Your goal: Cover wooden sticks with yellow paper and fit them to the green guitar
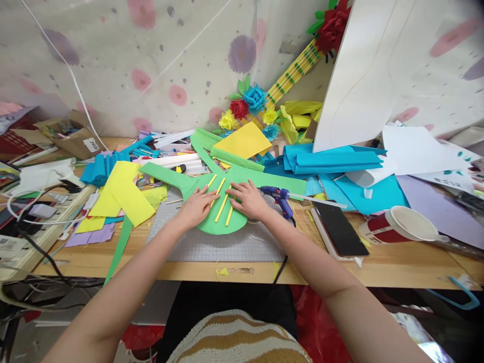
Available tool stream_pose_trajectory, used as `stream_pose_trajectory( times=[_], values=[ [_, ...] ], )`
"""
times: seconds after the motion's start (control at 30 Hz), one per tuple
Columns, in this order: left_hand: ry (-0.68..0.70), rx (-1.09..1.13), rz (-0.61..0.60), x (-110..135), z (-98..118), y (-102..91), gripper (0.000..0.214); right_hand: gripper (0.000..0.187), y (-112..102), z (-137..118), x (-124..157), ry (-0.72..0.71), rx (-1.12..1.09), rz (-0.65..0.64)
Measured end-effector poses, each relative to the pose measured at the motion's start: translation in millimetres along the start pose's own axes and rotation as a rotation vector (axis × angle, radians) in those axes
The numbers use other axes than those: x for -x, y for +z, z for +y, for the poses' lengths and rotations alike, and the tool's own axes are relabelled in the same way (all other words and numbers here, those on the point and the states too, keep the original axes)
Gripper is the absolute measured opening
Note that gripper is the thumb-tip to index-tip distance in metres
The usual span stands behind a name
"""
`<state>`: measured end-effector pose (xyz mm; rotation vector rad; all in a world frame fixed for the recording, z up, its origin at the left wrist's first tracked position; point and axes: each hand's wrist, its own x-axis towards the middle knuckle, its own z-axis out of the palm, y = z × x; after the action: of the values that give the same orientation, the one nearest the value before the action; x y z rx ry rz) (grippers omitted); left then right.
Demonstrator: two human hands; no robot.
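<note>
A green paper cutout [227, 228], rounded at the near end with arms reaching away, lies flat over a grey cutting mat [181, 250]. Several thin yellow strips [220, 210] lie slantwise and roughly parallel across its rounded part. My left hand [197, 205] rests on the left side of the cutout, its fingers stretched over the strips there. From the other side, my right hand [248, 200] lies with fingers spread on the cutout, fingertips at the right-hand strips. Neither hand grips anything that I can see. Just right of my right hand is a purple-blue glue gun [279, 195] with a white glue stick in it.
A phone [342, 227] and a paper cup [401, 225] stand on the right. Yellow paper [128, 194] and a power strip [49, 222] lie left. Blue crepe paper [333, 160] and a flower-decorated paper guitar [295, 70] are behind, beside a large white board [355, 75].
</note>
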<state>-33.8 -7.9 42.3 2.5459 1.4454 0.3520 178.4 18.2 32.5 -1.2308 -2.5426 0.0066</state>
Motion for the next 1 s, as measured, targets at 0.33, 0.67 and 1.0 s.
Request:
stream_pose_trajectory(
  times=[0.33,0.67,1.0],
  values=[
    [-0.026,0.061,0.007,0,2,-3.7,0.047,0.041,0,0,0,0.014,-0.046,0.003],
    [-0.349,0.166,0.148,-12,2,-13.3,0.059,0.051,-7,12,2,-0.168,-0.149,-0.028],
    [-0.398,-0.12,-0.052,-44,44,-9.0,0.038,0.055,8,3,-20,-0.004,-0.132,0.081]
  ],
)
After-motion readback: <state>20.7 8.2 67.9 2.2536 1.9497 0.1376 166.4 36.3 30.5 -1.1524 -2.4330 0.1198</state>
